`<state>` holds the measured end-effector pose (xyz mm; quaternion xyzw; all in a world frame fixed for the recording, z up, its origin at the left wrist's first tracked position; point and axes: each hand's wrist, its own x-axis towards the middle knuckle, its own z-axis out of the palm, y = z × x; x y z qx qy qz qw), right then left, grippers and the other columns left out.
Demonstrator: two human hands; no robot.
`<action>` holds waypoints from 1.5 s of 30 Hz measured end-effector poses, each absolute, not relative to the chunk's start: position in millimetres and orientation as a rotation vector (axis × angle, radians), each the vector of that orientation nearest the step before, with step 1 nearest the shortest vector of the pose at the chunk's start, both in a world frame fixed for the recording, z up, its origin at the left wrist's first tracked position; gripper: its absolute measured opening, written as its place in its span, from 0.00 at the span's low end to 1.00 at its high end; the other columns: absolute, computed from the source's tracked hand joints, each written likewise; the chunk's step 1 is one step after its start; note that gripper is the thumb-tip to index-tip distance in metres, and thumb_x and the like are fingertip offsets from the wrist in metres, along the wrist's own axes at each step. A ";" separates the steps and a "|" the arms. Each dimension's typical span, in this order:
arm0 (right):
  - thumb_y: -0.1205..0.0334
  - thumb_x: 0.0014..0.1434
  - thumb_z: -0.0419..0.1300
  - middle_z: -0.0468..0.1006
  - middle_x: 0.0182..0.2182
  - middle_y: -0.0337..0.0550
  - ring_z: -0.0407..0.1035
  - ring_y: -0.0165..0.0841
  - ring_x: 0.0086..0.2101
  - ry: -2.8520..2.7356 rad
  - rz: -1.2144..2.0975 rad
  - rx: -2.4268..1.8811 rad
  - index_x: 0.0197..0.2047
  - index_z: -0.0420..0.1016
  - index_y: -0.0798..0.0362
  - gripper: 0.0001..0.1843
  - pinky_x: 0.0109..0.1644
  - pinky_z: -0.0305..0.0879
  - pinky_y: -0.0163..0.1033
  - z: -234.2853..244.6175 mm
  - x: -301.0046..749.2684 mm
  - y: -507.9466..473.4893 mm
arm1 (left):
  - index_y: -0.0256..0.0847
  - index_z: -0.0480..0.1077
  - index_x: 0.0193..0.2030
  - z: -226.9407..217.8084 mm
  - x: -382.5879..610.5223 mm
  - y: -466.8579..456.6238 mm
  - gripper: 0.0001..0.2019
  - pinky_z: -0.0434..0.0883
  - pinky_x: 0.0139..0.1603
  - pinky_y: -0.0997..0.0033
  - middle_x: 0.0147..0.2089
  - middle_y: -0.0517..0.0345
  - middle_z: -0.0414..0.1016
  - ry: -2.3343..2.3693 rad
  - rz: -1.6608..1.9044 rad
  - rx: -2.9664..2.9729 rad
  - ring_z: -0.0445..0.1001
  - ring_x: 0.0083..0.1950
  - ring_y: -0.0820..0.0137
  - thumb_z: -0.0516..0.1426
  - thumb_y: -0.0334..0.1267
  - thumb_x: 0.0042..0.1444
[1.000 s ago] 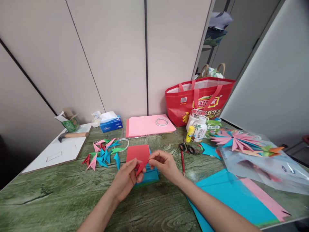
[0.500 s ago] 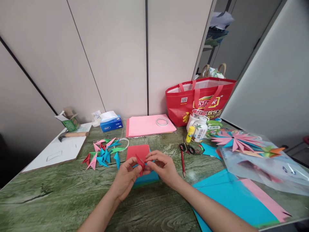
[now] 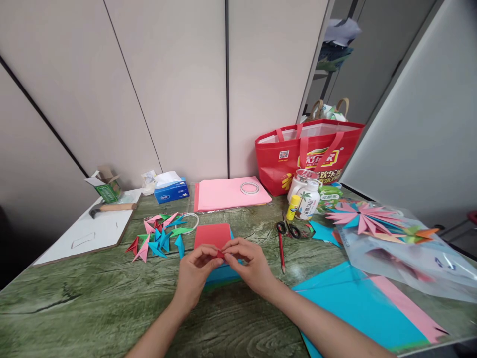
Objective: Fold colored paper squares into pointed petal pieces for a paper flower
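Between my fingertips is a small folded piece of red paper (image 3: 220,254), mostly hidden by the fingers. My left hand (image 3: 197,271) pinches it from the left, and my right hand (image 3: 248,261) pinches it from the right, with thumbs close together. Just beneath and behind the hands lies a stack of square paper, red paper (image 3: 212,234) on top and blue paper (image 3: 223,276) at the near side. Left of the hands is a pile of folded paper pieces (image 3: 160,239) in red, pink, green and blue, beside a white ring (image 3: 192,223).
Black-handled scissors (image 3: 287,228), a red pencil (image 3: 281,253) and a yellow glue stick (image 3: 293,207) lie or stand to the right. Large blue paper (image 3: 357,308) lies near my right forearm. A hammer (image 3: 115,207), tissue box (image 3: 171,192), pink sheets (image 3: 223,194) and red bag (image 3: 276,164) are farther back.
Half a second ago the red paper stood up, held in my left hand with my right fingers beside it. Now both hands pinch it, and it shows smaller and lower between the fingertips.
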<state>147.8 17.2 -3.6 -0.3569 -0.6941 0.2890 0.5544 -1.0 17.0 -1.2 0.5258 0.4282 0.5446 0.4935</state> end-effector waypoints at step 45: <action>0.66 0.58 0.49 0.73 0.35 0.52 0.68 0.39 0.38 -2.000 -0.027 -2.021 0.38 0.71 0.58 0.10 0.40 0.63 0.40 16.1 206.0 61.5 | 0.37 0.69 0.31 15.2 -6.0 16.9 0.07 0.72 0.36 0.67 0.30 0.55 0.73 0.746 1.091 1.028 0.73 0.37 0.65 0.61 0.34 0.46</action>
